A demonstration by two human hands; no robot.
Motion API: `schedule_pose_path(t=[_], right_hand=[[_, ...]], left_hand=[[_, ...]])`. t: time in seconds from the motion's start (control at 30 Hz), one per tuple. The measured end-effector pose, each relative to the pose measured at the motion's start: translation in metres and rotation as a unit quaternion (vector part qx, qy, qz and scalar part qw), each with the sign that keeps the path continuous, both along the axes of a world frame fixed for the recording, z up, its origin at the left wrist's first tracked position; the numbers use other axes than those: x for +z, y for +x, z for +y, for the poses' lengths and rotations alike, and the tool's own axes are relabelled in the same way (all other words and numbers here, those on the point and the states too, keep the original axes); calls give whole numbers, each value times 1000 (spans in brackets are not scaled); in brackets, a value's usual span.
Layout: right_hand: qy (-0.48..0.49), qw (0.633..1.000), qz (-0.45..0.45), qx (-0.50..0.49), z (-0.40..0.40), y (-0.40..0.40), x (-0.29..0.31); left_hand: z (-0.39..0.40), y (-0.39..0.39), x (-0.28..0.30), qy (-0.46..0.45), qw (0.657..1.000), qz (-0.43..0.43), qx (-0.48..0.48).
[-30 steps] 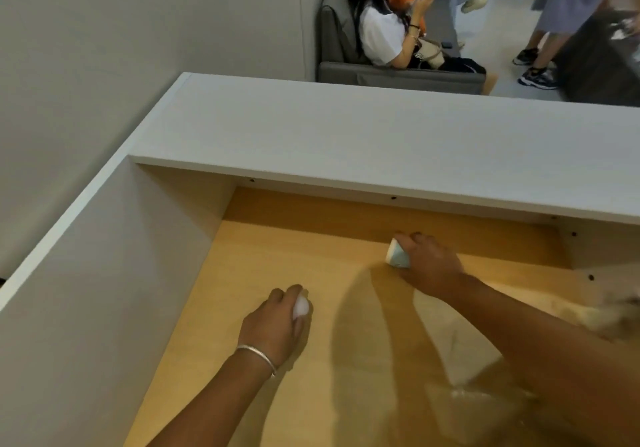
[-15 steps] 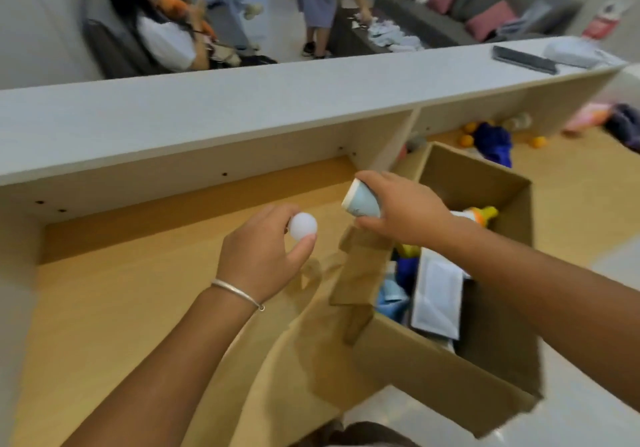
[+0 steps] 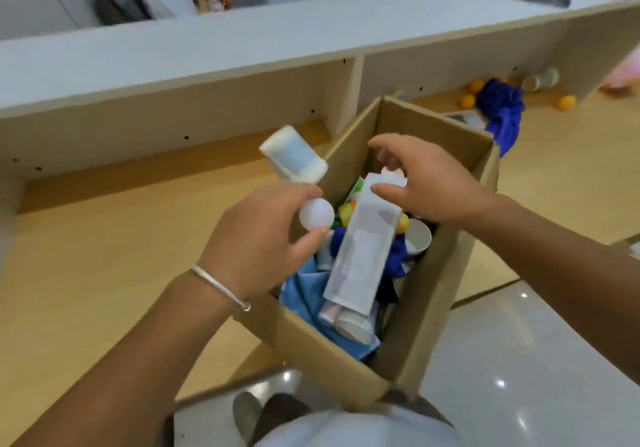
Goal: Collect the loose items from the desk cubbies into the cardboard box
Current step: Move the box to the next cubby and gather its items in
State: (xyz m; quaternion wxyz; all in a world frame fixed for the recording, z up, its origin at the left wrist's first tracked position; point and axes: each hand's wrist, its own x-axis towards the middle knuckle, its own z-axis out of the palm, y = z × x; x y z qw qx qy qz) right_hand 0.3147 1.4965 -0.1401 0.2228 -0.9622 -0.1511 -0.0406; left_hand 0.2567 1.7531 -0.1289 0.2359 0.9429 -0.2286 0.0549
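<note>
- The right hand [image 3: 427, 183], fingers now spread, has just let go of the small cup [image 3: 293, 155], which seems, though blurred, to be mid-air at the cardboard box [image 3: 443, 266] rim.
- The left hand [image 3: 266, 235] still pinches the white ball [image 3: 317, 214] over the box; dropping it looks next.

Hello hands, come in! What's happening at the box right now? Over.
Left hand holds white ball at cardboard box rim. Right hand open, empty, over box. Blue-and-white cup in midair. Nothing in the way.
</note>
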Motion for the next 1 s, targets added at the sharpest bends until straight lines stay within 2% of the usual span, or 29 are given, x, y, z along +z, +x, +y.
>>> schedule_pose_path(t=[0.1, 0.23, 0.33, 0.43, 0.6, 0.7, 0.8, 0.9, 1.0], right_hand=[[3, 999, 6, 46, -32, 9, -10], [26, 995, 21, 91, -56, 14, -14], [38, 991, 27, 123, -60, 19, -11], [35, 989, 35, 137, -61, 24, -12], [20, 987, 47, 149, -53, 33, -13], [7, 986, 54, 154, -44, 37, -9], [-11, 987, 65, 145, -33, 45, -6], [-30, 989, 68, 127, -21, 54, -5], [-56, 990, 58, 119, -13, 61, -8]], left_hand=[[-35, -10, -7, 51, 998, 20, 41], [-71, -19, -24, 132, 981, 94, 106], [-82, -29, -29, 128, 974, 118, 143], [-76, -37, -25, 111, 973, 92, 178], [-27, -33, -3, 1, 968, 18, 250], [34, -14, -9, -49, 942, 2, 331], [97, 24, -39, -19, 919, 49, 391], [137, 73, -83, 14, 909, 124, 398], [154, 120, -127, -14, 890, 198, 410]])
